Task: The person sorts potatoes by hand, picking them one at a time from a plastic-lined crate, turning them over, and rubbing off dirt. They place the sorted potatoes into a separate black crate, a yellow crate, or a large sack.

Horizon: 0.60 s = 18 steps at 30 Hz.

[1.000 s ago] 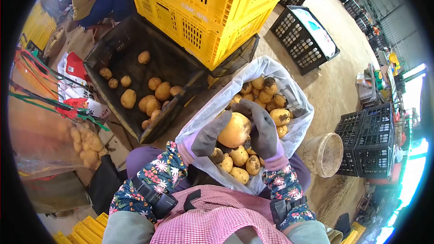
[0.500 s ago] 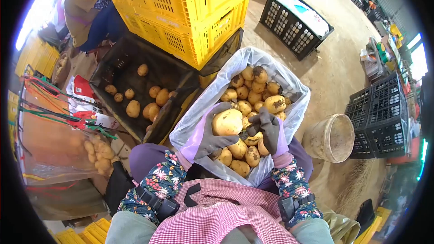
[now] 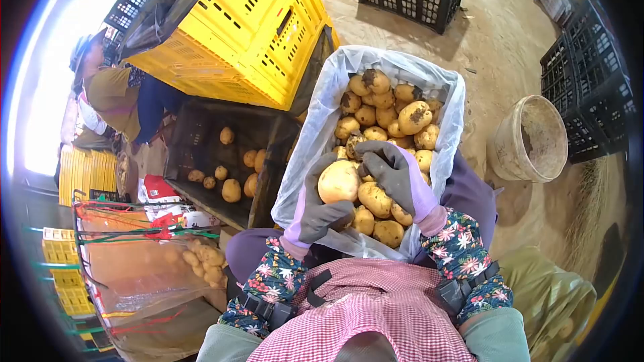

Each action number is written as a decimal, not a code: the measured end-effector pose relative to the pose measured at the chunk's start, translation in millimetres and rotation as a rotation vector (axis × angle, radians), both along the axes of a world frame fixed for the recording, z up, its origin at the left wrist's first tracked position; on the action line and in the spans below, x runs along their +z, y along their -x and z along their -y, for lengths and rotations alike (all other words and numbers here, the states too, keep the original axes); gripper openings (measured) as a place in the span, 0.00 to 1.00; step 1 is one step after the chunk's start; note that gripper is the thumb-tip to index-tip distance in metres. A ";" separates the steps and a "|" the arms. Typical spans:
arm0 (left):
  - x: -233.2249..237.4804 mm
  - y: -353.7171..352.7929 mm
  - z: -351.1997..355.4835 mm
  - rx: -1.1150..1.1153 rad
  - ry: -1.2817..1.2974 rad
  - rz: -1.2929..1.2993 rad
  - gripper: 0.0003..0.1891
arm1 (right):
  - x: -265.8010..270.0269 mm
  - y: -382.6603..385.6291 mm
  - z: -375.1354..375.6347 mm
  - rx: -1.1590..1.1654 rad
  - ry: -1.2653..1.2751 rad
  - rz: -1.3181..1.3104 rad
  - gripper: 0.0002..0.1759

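Note:
A large pale potato (image 3: 339, 182) rests in my left hand (image 3: 315, 204), the dark glove's fingers and thumb wrapped round it. My right hand (image 3: 389, 173), gloved the same way, is just right of that potato. Its fingers are bent and pressed together, and whatever is in them is hidden. Both hands are over a crate lined with clear plastic (image 3: 305, 161). Many potatoes fill it, some caked with dark soil, such as a potato (image 3: 414, 117) near the far right.
Left of the lined crate, a dark-lined crate (image 3: 191, 127) holds several potatoes. Yellow crates (image 3: 268, 40) are stacked behind it. A dirty bucket (image 3: 530, 139) and black crates (image 3: 590, 80) stand on the right. A person (image 3: 117, 97) sits at the far left; bagged potatoes (image 3: 204, 261) lie nearer.
My view has swung to the right and the scene has shifted. My right hand has come over closer to the held potato, its back now turned up. My left hand keeps its potato.

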<state>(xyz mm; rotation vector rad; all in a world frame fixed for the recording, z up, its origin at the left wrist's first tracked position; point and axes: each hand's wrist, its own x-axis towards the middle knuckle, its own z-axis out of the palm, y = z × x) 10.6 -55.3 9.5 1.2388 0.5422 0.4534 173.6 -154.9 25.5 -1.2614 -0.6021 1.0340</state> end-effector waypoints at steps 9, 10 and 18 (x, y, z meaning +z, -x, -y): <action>-2.1 4.4 -7.8 0.125 -1.108 -0.382 0.55 | 5.9 13.1 -2.3 0.368 -0.049 -0.168 0.40; -0.1 5.0 -9.5 0.137 -1.099 -0.371 0.55 | 7.0 14.4 -4.4 0.337 -0.073 -0.214 0.40; 26.3 11.4 -50.9 0.205 -0.378 0.056 0.50 | 42.0 2.7 -68.0 0.059 -0.117 -0.334 0.31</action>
